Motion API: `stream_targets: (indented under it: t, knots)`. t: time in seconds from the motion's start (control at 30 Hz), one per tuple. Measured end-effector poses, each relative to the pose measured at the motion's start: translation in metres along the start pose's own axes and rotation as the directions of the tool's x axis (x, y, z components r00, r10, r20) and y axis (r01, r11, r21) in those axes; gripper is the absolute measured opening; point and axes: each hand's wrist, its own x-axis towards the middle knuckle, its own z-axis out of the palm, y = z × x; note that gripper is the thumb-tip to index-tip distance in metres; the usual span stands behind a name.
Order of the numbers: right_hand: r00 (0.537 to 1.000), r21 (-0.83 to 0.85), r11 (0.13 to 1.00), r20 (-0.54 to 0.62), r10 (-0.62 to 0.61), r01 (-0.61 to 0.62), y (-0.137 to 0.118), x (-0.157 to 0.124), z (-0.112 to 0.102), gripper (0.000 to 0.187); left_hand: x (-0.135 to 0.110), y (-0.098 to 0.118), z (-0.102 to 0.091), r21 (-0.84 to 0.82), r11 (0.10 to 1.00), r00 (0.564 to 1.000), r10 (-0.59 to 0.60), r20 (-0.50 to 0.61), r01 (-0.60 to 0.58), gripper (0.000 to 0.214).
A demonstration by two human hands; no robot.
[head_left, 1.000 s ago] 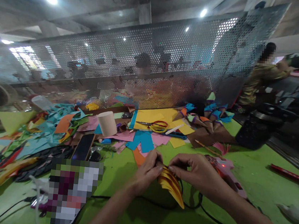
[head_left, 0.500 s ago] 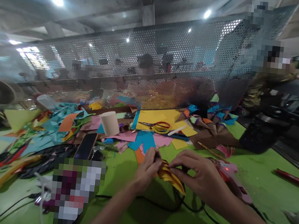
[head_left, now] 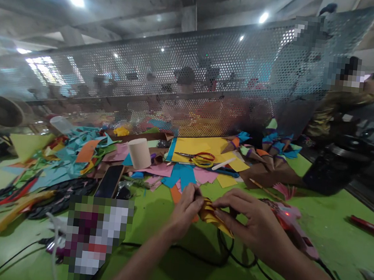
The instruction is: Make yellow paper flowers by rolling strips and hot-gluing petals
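Between my two hands is a yellow paper piece (head_left: 214, 216) with layered, petal-like folds, held above the green table. My left hand (head_left: 186, 209) is closed on its left end, the fingertips partly hidden. With thumb and fingers, my right hand (head_left: 244, 215) pinches its upper right edge. Right beside that hand lies a pink glue gun (head_left: 293, 227) with a small red light on. Yellow-handled scissors (head_left: 201, 159) rest on yellow paper sheets (head_left: 189, 144) beyond my hands, near blue paper pieces (head_left: 183, 175).
A black phone (head_left: 109, 181) and a paper roll (head_left: 139, 153) stand left of centre. Cut paper scraps (head_left: 61, 158) pile at the left, near a yellow-handled tool (head_left: 22, 207). A dark jug (head_left: 331, 166) stands right. Black cable (head_left: 194, 256) crosses the green table; a perforated metal screen (head_left: 166, 80) rises behind.
My right fingers have shifted slightly down along the yellow paper piece, covering more of its right side. The whole view has moved a little; both hands keep their hold.
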Motion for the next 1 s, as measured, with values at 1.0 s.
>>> stream_targets:
  t: [1.0]
  knots:
    - [0.998, 0.003, 1.0, 0.055, -0.002, 0.002, -0.001, 0.004, 0.0, 0.014, 0.003, -0.005, 0.0, -0.049, 0.999, 1.0, 0.006, 0.027, -0.004, 0.012]
